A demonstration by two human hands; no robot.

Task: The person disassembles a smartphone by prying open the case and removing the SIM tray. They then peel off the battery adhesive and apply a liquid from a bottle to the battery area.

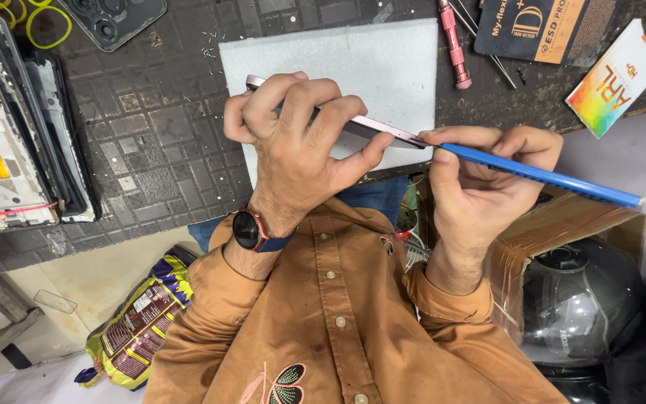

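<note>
You are at the prying step: your left hand [300,138] is clamped around a slim pinkish metal-edged phone [368,124], fingers curled over its top and thumb pressed underneath, holding it edge-on just above the pale grey foam pad [398,60] that lies near the front edge of the dark gridded counter [151,127]. Your right hand [480,168] is closed in a pinch on a long flat blue plastic pry tool [555,178], thumb and fingers pressed together near its tip, and that tip meets the phone's right end, seemingly at the seam. How deep the tip sits you cannot tell from this view.

The next move, as a judgement, calls for a steady left grip so the phone does not twist, and a shallow, flat slide of the blue tool along the edge instead of a hard lever, since the thin body could bend or the tool could slip toward your left thumb.

At the counter's left edge lies 1 opened phone frame with its inner parts exposed [9,135]. A red-handled screwdriver [454,41] rests beyond the pad's far right corner, well apart from both hands.
</note>
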